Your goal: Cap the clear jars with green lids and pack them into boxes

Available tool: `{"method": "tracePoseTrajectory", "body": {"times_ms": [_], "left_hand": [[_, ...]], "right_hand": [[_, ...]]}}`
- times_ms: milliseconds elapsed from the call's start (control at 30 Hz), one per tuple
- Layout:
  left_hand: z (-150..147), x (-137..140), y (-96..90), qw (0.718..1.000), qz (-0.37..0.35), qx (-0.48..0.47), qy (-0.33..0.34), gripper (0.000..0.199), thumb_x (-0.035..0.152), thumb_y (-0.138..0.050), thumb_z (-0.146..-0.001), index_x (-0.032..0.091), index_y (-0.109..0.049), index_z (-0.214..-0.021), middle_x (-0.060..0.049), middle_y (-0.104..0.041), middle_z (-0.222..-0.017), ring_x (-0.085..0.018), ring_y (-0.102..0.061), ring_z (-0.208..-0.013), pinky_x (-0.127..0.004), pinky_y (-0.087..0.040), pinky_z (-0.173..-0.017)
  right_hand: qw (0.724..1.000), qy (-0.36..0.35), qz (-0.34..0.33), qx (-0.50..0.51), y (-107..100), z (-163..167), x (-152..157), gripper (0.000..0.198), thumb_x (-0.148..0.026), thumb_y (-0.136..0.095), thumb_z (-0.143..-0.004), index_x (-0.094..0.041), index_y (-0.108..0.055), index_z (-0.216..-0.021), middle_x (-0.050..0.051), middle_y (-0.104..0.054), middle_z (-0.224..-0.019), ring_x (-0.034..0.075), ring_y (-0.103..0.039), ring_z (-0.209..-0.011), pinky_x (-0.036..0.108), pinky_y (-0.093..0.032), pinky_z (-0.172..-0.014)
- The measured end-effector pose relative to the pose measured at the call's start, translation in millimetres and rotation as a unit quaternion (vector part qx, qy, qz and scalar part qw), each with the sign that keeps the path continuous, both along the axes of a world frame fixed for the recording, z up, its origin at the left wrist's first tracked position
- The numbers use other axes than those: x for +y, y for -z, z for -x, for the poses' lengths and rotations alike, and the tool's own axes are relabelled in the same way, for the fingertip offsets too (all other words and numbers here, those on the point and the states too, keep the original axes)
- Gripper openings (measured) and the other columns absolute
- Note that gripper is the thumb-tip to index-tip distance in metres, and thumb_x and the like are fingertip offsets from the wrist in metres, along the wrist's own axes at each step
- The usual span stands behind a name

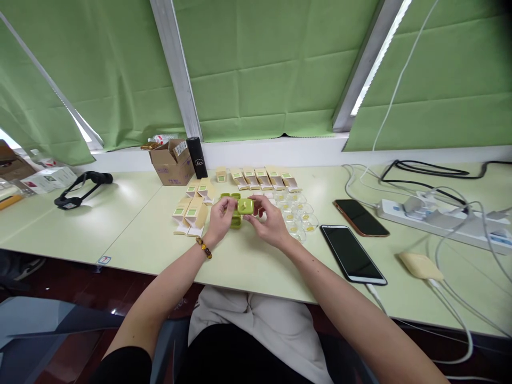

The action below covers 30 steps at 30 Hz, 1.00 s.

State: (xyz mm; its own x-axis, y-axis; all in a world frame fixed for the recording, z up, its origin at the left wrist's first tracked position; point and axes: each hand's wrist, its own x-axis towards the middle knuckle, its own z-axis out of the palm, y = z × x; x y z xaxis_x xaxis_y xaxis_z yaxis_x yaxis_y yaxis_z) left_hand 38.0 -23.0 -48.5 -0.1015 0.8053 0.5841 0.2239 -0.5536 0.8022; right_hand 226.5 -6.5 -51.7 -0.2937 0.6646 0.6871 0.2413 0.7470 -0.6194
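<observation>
A small olive-green plastic case (245,207) with a raised mark on its face is held up over the table between my two hands. My left hand (222,217) pinches its left side, fingertips pressed together. On its right side, my right hand (269,220) grips it between thumb and curled fingers. More green cases (236,223) lie just below and behind it, partly hidden by my hands. Right of my right hand, clear plastic pieces with yellow centres (298,213) are spread in rows. Opened cream cartons with green squares (192,213) stand to the left of my left hand.
More cream cartons (264,179) line the back, near a brown cardboard box (171,164) and a black cylinder (197,158). Two phones (354,253), a power strip (440,224), cables and a yellow charger (421,265) lie right. A black headset (82,189) rests left.
</observation>
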Motion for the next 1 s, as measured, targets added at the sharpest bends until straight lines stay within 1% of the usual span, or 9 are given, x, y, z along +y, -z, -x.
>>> {"method": "tracePoseTrajectory", "body": {"times_ms": [67, 133, 200, 367, 533, 700, 833, 933, 1000], "left_hand": [[3, -3, -2.2, 0.998, -0.048, 0.045, -0.009, 0.046, 0.06, -0.06, -0.102, 0.019, -0.072, -0.117, -0.012, -0.074, -0.11, -0.025, -0.067, -0.107, -0.037, -0.054, -0.09], [4, -5, -3.8, 0.99, -0.092, 0.104, -0.012, 0.049, 0.055, -0.065, -0.1, 0.021, -0.067, -0.135, -0.015, -0.071, -0.128, -0.029, -0.06, -0.123, -0.042, -0.051, -0.1], [4, -6, -4.3, 0.98, -0.122, 0.155, -0.012, 0.052, 0.051, -0.071, -0.097, 0.022, -0.065, -0.141, -0.015, -0.069, -0.135, -0.031, -0.055, -0.128, -0.047, -0.049, -0.106], [0, -4, -1.5, 0.969, -0.138, 0.207, -0.006, 0.053, 0.046, -0.075, -0.095, 0.025, -0.065, -0.142, -0.014, -0.069, -0.134, -0.032, -0.054, -0.128, -0.053, -0.047, -0.113], [1, 0, 0.5, 0.975, -0.122, 0.185, 0.009, 0.052, 0.048, -0.078, -0.093, 0.024, -0.067, -0.138, -0.014, -0.069, -0.132, -0.031, -0.057, -0.127, -0.052, -0.049, -0.111], [2, 4, 2.4, 0.99, -0.067, 0.114, 0.043, 0.051, 0.048, -0.083, -0.088, 0.024, -0.069, -0.13, -0.013, -0.069, -0.13, -0.028, -0.064, -0.119, -0.045, -0.054, -0.103], [0, 6, 4.7, 0.995, -0.043, 0.076, 0.056, 0.046, 0.045, -0.084, -0.087, 0.023, -0.07, -0.124, -0.012, -0.07, -0.127, -0.025, -0.066, -0.116, -0.043, -0.054, -0.105], [-1, 9, 7.8, 0.997, -0.032, 0.027, 0.067, 0.046, 0.045, -0.082, -0.089, 0.022, -0.069, -0.127, -0.012, -0.07, -0.128, -0.024, -0.067, -0.117, -0.043, -0.055, -0.107], [-1, 12, 10.1, 0.997, -0.027, -0.01, 0.073, 0.049, 0.045, -0.082, -0.09, 0.021, -0.068, -0.13, -0.013, -0.07, -0.13, -0.024, -0.068, -0.118, -0.043, -0.055, -0.109]], "right_hand": [[1.0, 0.012, -0.003, 0.027, -1, -1, 1, 0.041, -0.032, -0.074, -0.087, -0.026, -0.061, -0.126, 0.007, -0.072, -0.11, 0.024, -0.068, -0.089, 0.038, -0.057, -0.074], [0.999, 0.019, -0.01, 0.048, -2, -2, 3, 0.04, -0.03, -0.074, -0.087, -0.025, -0.063, -0.124, 0.009, -0.073, -0.118, 0.026, -0.07, -0.101, 0.04, -0.06, -0.078], [0.998, 0.022, -0.019, 0.054, -1, -2, 4, 0.04, -0.028, -0.074, -0.087, -0.025, -0.064, -0.125, 0.01, -0.074, -0.121, 0.028, -0.07, -0.108, 0.042, -0.062, -0.084], [0.996, 0.049, -0.074, 0.012, 2, -3, 5, 0.039, -0.031, -0.07, -0.092, -0.026, -0.064, -0.131, 0.011, -0.075, -0.117, 0.029, -0.07, -0.102, 0.048, -0.062, -0.085], [0.986, 0.067, -0.147, -0.028, 1, -5, 5, 0.045, -0.033, -0.063, -0.1, -0.027, -0.058, -0.145, 0.013, -0.072, -0.13, 0.033, -0.067, -0.117, 0.053, -0.06, -0.097], [0.981, 0.071, -0.174, -0.054, 2, -5, 7, 0.046, -0.034, -0.062, -0.102, -0.025, -0.053, -0.146, 0.014, -0.073, -0.124, 0.033, -0.069, -0.112, 0.052, -0.062, -0.091], [0.974, 0.059, -0.207, -0.076, -3, -8, 6, 0.041, -0.027, -0.06, -0.101, -0.024, -0.054, -0.141, 0.015, -0.073, -0.125, 0.033, -0.069, -0.112, 0.05, -0.06, -0.09], [0.972, 0.07, -0.194, -0.109, -16, -17, 5, 0.041, -0.024, -0.064, -0.095, -0.024, -0.058, -0.136, 0.013, -0.074, -0.127, 0.034, -0.068, -0.114, 0.05, -0.058, -0.093], [0.974, 0.096, -0.149, -0.138, -27, -26, 4, 0.033, -0.019, -0.064, -0.092, -0.024, -0.066, -0.124, 0.011, -0.076, -0.122, 0.033, -0.068, -0.113, 0.049, -0.056, -0.092]]}}
